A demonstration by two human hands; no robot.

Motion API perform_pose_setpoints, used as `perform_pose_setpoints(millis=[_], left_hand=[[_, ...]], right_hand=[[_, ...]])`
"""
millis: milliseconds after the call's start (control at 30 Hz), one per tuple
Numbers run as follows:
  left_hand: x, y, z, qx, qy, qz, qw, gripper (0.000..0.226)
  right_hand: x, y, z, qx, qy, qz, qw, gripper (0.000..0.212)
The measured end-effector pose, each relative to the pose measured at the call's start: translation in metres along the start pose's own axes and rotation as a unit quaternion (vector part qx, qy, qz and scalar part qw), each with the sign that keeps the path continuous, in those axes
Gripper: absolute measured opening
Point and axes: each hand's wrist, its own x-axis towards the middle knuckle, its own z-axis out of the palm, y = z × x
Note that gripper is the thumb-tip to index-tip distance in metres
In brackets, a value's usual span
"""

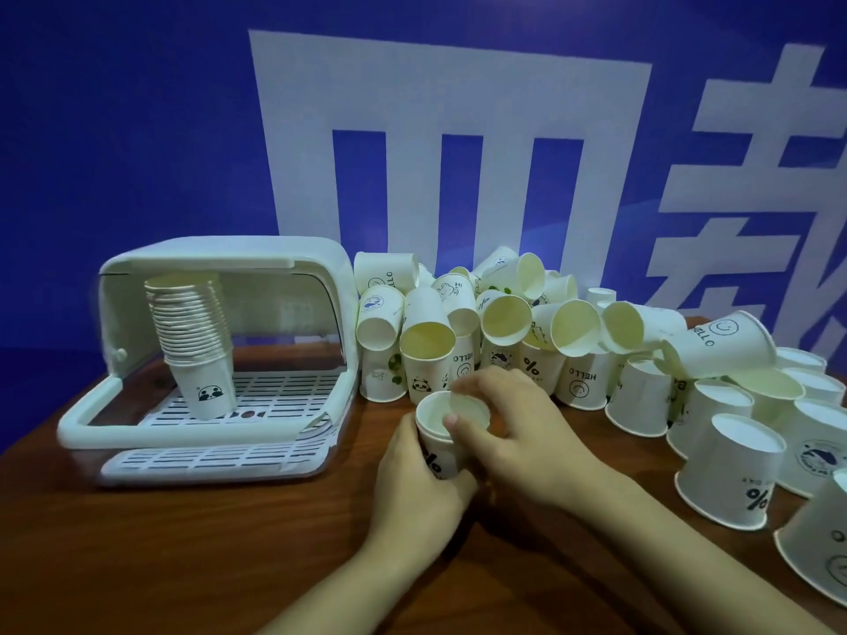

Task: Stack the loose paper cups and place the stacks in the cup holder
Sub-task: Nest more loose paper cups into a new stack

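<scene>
An upright white paper cup with a "%" print stands on the brown table near the middle. My left hand grips its side from the left. My right hand rests over its rim, with the thumb and fingers curled on the top edge. A big pile of loose paper cups lies behind and to the right, some on their sides, some upside down. The white cup holder stands at the left with its lid up. A tall stack of cups stands on the holder's slotted tray.
Upside-down cups crowd the right edge of the table. A blue wall with large white characters rises right behind the table. The holder's slotted tray has bare room to the right of the stack.
</scene>
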Motion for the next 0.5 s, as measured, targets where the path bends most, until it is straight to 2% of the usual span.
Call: perform_pose_setpoints(millis=[67, 167, 200, 267, 333, 433, 500], left_hand=[[0.001, -0.001, 0.001, 0.013, 0.020, 0.005, 1.000, 0.057], [0.002, -0.002, 0.002, 0.020, 0.064, 0.005, 0.998, 0.052], [0.002, -0.001, 0.002, 0.014, 0.072, 0.002, 0.997, 0.055], [0.003, 0.002, 0.002, 0.005, 0.073, -0.009, 0.997, 0.059], [0.003, 0.002, 0.002, 0.013, 0.065, -0.017, 0.998, 0.060], [0.003, 0.000, 0.002, 0.018, 0.065, -0.020, 0.997, 0.059], [0.003, -0.001, 0.002, 0.014, 0.063, -0.025, 0.998, 0.060]], right_hand=[[-0.001, -0.002, 0.002, -0.047, 0.001, -0.029, 0.998, 0.060], [0.011, -0.011, -0.004, -0.131, -0.041, -0.047, 0.989, 0.064], [0.020, -0.014, -0.008, -0.137, -0.035, -0.051, 0.989, 0.061], [0.044, -0.014, -0.011, -0.137, 0.025, -0.053, 0.989, 0.046], [0.072, -0.011, -0.009, -0.179, 0.056, -0.031, 0.982, 0.034], [0.102, -0.006, -0.002, -0.269, 0.035, 0.033, 0.962, 0.038], [0.113, -0.003, 0.003, -0.292, 0.032, 0.053, 0.954, 0.031]])
